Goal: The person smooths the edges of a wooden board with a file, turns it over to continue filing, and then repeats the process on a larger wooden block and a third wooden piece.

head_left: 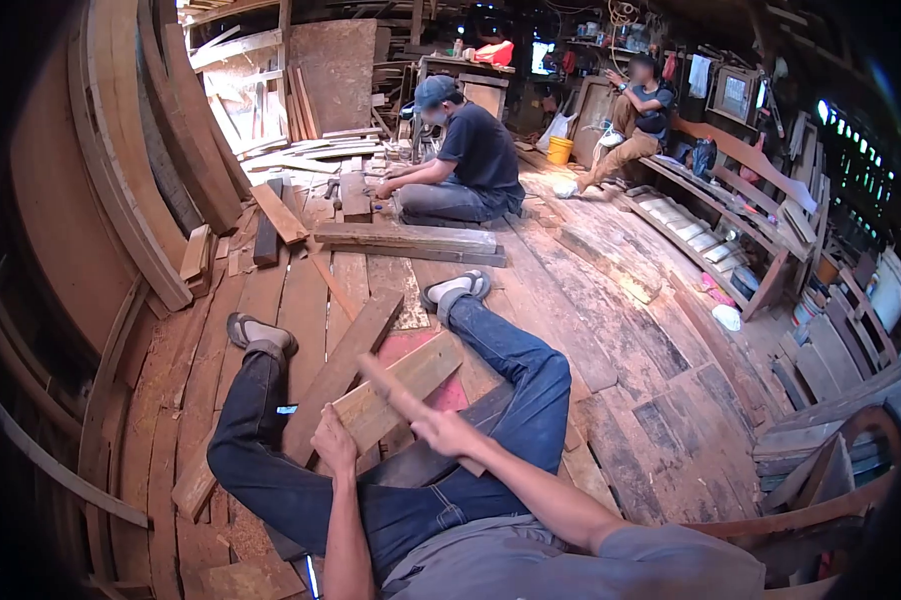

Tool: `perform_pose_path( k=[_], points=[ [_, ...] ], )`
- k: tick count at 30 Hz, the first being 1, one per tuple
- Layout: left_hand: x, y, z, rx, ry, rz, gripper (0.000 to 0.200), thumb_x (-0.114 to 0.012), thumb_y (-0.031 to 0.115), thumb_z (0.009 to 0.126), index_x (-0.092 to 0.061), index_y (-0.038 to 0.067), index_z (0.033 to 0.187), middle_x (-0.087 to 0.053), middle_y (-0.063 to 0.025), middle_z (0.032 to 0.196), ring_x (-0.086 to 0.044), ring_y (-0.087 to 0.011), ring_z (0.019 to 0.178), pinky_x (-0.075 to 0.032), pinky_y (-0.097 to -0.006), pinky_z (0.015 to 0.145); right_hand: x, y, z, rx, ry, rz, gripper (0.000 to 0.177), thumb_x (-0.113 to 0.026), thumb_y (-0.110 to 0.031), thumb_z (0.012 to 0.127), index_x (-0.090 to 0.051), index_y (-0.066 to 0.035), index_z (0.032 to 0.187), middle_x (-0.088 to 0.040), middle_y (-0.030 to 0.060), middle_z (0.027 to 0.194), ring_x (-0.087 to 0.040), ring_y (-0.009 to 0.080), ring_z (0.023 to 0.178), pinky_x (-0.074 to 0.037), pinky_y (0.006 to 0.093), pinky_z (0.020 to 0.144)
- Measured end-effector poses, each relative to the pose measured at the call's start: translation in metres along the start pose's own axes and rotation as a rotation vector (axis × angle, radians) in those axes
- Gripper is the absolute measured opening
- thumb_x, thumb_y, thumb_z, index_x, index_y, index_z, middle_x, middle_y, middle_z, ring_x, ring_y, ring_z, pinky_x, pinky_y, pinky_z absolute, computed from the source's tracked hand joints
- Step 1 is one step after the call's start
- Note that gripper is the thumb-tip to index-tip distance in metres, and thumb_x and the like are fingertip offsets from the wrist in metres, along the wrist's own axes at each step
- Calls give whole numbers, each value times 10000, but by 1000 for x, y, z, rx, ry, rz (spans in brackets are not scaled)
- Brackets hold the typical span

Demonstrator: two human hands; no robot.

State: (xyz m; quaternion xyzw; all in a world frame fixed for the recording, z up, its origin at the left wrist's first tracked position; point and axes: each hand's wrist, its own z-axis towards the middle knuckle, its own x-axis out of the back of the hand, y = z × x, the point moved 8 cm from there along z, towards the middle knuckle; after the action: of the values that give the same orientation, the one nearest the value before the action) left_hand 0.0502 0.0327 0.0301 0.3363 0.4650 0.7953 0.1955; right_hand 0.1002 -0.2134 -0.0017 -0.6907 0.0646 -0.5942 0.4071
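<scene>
My left hand [336,442] is closed on the near left end of a light wooden board [429,368], which lies slanting between my legs. In my right hand [449,436] is a long wooden stick [396,388], held across and above that board. The stick is slightly blurred, and I cannot make out its exact kind. A darker beam [341,372] lies on the floor left of the board. Under the board, part of a red surface [453,394] shows. Another dark plank [421,464] passes beneath my hands.
Past my feet lie stacked beams [411,240]. A co-worker [471,160] sits on the floor handling wood; another person [646,110] sits by a long bench [731,195] on the right. Tall curved boards [116,150] lean at left. A yellow bucket [560,150] stands behind.
</scene>
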Motion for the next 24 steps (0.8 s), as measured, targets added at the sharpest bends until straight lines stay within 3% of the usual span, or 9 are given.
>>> perform_pose_path(
  k=[2, 6, 10, 13, 15, 16, 19, 22, 24],
  points=[
    [0, -4, -1, 26, -22, -8, 562, -445, 409, 1085, -698, -68, 930, -623, -330, 764, -694, -419, 701, -457, -498, 607, 8, -61, -31, 148, -41, 181, 510, -558, -381, 1013, -489, -181, 1477, -681, 326, 899, -684, 490, 884, -543, 547, 776],
    [-1, -3, 1, 25, -35, 72, 542, -449, 392, 1086, -712, -64, 957, -641, -319, 775, -704, -418, 731, -468, -497, 628, 24, -15, -5, 175, 51, 90, 524, -578, -370, 1006, -465, -222, 1495, -683, 319, 864, -694, 477, 855, -564, 527, 742],
    [-9, -13, 2, -82, 6, 82, 444, -451, 330, 1083, -712, -28, 1105, -672, -315, 894, -710, -422, 803, -502, -498, 688, 25, -18, -1, -90, -13, 38, 625, -561, -289, 1030, -293, -280, 1595, -695, 317, 972, -698, 466, 913, -560, 487, 798],
    [-9, -23, 1, 17, -92, 88, 366, -464, 172, 1042, -648, 53, 1335, -694, -294, 1055, -718, -377, 982, -528, -463, 833, 14, -86, -33, 160, -43, 153, 559, -560, -284, 1022, -390, -236, 1552, -670, 293, 1142, -661, 467, 1034, -552, 488, 885],
    [-8, -23, 0, -318, 76, -11, 349, -512, 196, 1033, -660, 58, 1318, -697, -280, 1048, -717, -384, 988, -524, -464, 808, 18, -70, -36, 239, 39, 87, 509, -562, -294, 1016, -466, -205, 1508, -648, 230, 1262, -648, 441, 1094, -555, 480, 924],
    [-3, -10, 1, -122, 22, 52, 359, -500, 276, 1055, -712, 12, 1176, -673, -304, 951, -693, -451, 928, -507, -491, 751, 29, -59, -28, 350, 110, 72, 531, -581, -307, 1010, -460, -167, 1508, -663, 215, 1263, -641, 405, 1156, -549, 456, 949],
    [-3, -14, 2, 28, -12, 87, 556, -436, 419, 1078, -710, -48, 950, -621, -331, 816, -652, -505, 820, -471, -529, 689, 39, 13, 2, -163, 95, 89, 515, -589, -253, 1003, -480, -123, 1489, -665, 307, 1165, -625, 446, 1148, -530, 470, 961],
    [-5, -15, 6, 78, -10, 45, 683, -381, 509, 1081, -688, -64, 872, -602, -341, 765, -641, -517, 783, -459, -538, 673, 18, -42, -7, -5, 14, 95, 582, -584, -248, 1001, -395, -182, 1548, -652, 355, 1109, -617, 490, 1104, -518, 505, 944],
    [-6, -28, 5, 133, -25, 50, 715, -362, 539, 1078, -686, -63, 868, -596, -341, 745, -639, -520, 770, -461, -536, 672, 3, -84, -28, 55, -127, 242, 571, -591, -253, 1012, -403, -223, 1551, -586, 237, 1378, -590, 414, 1230, -501, 424, 1016]
  ],
)
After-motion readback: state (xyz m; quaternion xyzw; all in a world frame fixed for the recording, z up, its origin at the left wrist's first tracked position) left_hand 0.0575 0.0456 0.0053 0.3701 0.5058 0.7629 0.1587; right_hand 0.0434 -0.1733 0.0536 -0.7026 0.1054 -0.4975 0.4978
